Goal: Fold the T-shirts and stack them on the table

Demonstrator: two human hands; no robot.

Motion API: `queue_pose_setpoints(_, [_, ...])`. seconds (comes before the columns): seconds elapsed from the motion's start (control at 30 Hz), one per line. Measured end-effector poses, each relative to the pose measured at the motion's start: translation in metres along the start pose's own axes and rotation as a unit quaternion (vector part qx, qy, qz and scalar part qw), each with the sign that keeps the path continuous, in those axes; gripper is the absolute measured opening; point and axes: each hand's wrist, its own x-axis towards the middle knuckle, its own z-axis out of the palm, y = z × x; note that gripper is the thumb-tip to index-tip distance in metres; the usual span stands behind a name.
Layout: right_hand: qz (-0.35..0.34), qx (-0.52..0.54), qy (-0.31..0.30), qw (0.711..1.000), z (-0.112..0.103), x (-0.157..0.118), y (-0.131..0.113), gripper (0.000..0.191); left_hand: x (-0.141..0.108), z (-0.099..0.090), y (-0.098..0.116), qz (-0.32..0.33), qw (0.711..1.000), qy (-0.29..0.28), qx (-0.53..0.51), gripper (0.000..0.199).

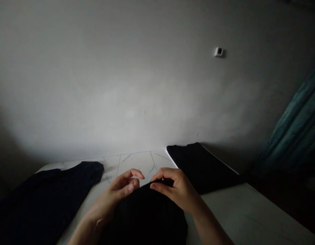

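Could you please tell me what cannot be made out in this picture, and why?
All in the head view:
Lower end of the held black cloth: cut off by the bottom edge.
Lower fingers of the left hand: hidden behind its thumb and the cloth.
Near end of the dark blue cloth: cut off by the frame.
Front of the small white box: too small.

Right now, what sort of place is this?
Probably a room in a home, though dim light leaves it unsure: a curtain at the right, a plain wall, and a pale table with a navy garment lying on it.
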Motion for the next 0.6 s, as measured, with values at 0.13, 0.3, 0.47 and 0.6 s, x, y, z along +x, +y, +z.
queue_pose_setpoints(0.13, [0.042,0.039,0.002,0.998,0.005,0.001,0.0,0.013,0.011,-0.014,-0.007,0.024,0.998,-0.035,0.049,0.048])
queue_pose_setpoints(0.3, [0.045,0.003,0.02,0.999,0.012,0.001,-0.001,0.013,0.011,-0.009,0.003,0.12,0.944,0.041,0.303,0.013])
queue_pose_setpoints(0.47, [0.018,-0.055,0.071,0.996,0.025,-0.001,0.002,0.01,-0.001,0.018,-0.003,0.172,0.939,0.114,0.275,0.014])
queue_pose_setpoints(0.6, [-0.005,-0.057,0.079,0.995,0.032,-0.004,0.003,0.009,-0.008,0.037,-0.016,0.159,0.95,0.164,0.214,0.021])
